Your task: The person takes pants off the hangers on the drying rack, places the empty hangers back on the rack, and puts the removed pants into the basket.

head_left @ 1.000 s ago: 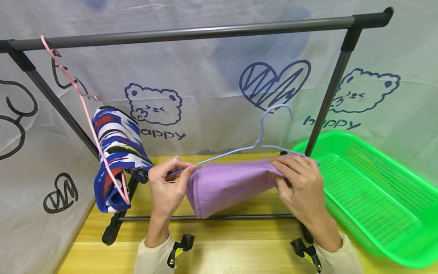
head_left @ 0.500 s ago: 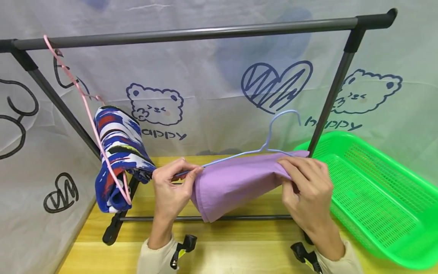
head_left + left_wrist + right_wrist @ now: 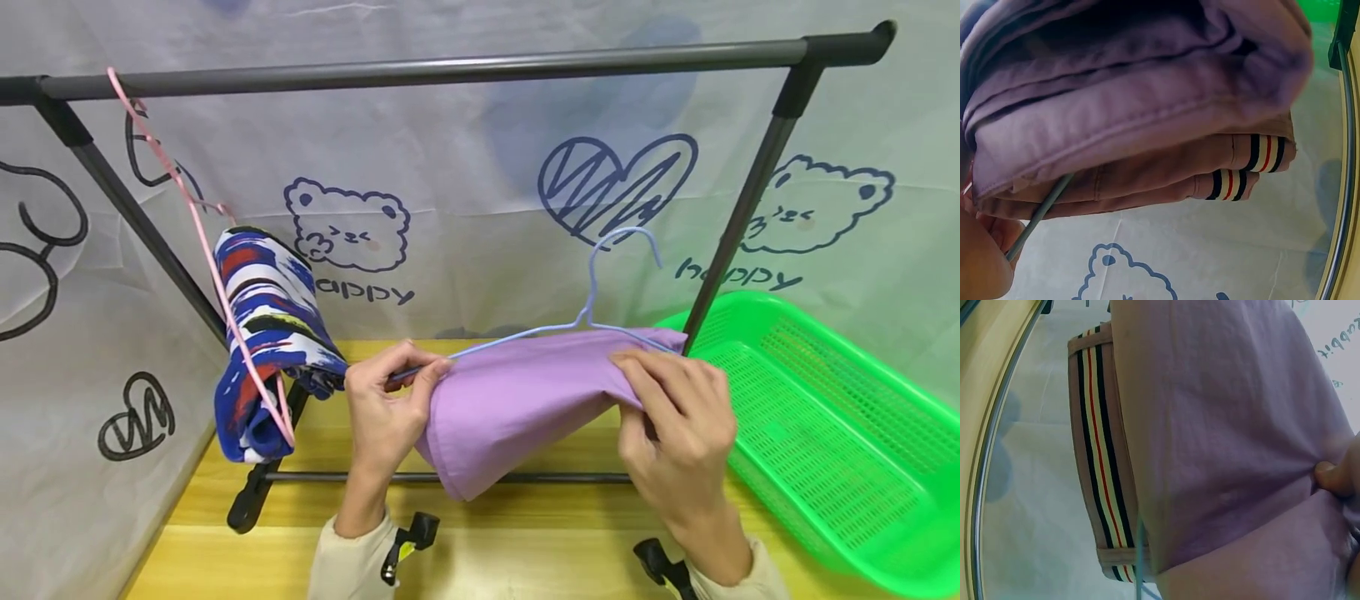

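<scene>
Overall, the table [image 3: 510, 546] supports the rack [image 3: 465, 72]; the basket [image 3: 832, 450] sits at right, a printed garment [image 3: 273, 304] on a pink hanger [image 3: 201, 232] at left. Centrally, the purple garment [image 3: 517, 400] is folded about the blue hanger [image 3: 586, 317]. The right hand [image 3: 678, 417], fingers curled, pinches the purple garment; the left hand [image 3: 386, 408] pinches the blue hanger between thumb and fingers.

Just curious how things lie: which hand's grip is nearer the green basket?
Right. The right-hand grip is at the end of the purple cloth toward the green basket; the left-hand grip is at the opposite end, farther off.
</scene>
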Demonstrator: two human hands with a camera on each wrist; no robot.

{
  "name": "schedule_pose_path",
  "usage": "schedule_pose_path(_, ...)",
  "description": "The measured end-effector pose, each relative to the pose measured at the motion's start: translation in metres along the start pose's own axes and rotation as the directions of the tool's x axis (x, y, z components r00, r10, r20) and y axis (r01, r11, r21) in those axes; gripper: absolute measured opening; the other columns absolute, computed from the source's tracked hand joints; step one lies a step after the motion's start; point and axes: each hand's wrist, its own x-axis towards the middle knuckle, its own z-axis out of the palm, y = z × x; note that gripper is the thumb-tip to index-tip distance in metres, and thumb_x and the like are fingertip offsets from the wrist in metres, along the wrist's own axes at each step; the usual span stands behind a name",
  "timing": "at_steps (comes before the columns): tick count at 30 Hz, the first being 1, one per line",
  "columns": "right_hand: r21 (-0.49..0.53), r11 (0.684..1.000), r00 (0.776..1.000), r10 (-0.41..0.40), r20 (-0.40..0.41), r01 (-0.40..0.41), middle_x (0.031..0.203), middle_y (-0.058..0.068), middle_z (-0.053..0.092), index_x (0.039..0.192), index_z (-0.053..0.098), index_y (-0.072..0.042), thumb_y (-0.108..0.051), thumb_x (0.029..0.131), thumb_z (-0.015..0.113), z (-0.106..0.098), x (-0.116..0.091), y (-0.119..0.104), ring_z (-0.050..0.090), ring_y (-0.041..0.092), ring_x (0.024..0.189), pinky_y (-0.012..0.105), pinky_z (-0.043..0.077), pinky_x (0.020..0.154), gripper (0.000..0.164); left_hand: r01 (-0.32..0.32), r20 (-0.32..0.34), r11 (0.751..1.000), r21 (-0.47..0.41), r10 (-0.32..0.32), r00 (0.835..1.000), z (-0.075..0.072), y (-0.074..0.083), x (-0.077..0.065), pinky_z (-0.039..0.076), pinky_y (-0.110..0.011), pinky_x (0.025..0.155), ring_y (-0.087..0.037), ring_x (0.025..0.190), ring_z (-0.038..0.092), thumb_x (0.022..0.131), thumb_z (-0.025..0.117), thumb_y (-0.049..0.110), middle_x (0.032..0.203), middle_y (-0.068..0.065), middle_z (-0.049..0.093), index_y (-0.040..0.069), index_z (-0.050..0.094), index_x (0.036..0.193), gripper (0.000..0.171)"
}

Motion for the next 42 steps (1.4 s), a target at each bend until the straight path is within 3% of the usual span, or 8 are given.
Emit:
schedule_pose_path(6,-0.006,1.0,0.999,-0.013,-0.047,0.012,0.083,0.017,0.074,0.083,0.076,0.006,0.009,0.076,0.051,0.003,0.002,-0.009,0.063,0.043,0.068,0.051,0.04,0.065,0.026,0.02,-0.04,0.999,-0.043,-0.022,0.999,0.0,0.002,0.002,0.059,-0.024,0.067,-0.015,0.066,0.069,0.085,0.079,-0.006,0.074,-0.007,0.073,0.002,0.076,0.079,0.01)
schedule_pose_path(24,0.019,0.998,0.996,0.056,0.072,-0.058,0.091,0.017,0.075,0.091,0.078,0.005,0.007,0.084,0.055,-0.001,-0.011,0.001,0.067,0.04,0.077,0.046,0.043,0.071,0.024,0.045,-0.139,0.998,-0.047,-0.052,0.989,0.003,-0.001,-0.001,0.051,-0.018,0.054,-0.012,0.058,0.06,0.083,0.079,-0.008,0.069,-0.01,0.069,-0.001,0.075,0.076,0.011)
schedule_pose_path(35,0.018,0.999,0.996,0.046,0.074,-0.047,0.09,0.017,0.075,0.091,0.078,0.006,0.01,0.082,0.055,-0.002,-0.01,-0.005,0.066,0.04,0.075,0.047,0.044,0.07,0.025,0.099,-0.185,0.995,-0.033,-0.103,0.977,0.004,-0.002,-0.002,0.031,-0.016,0.041,-0.009,0.049,0.043,0.084,0.078,-0.008,0.067,-0.01,0.067,-0.002,0.074,0.076,0.011)
schedule_pose_path(42,0.018,0.999,0.998,0.032,0.053,-0.033,0.089,0.018,0.075,0.091,0.078,0.006,0.012,0.08,0.052,-0.001,-0.008,-0.007,0.065,0.039,0.072,0.046,0.043,0.069,0.029,0.141,-0.154,0.989,-0.05,-0.148,0.977,0.001,-0.002,-0.001,0.037,-0.016,0.044,-0.005,0.051,0.046,0.085,0.08,-0.005,0.067,-0.008,0.067,-0.002,0.074,0.077,0.01)
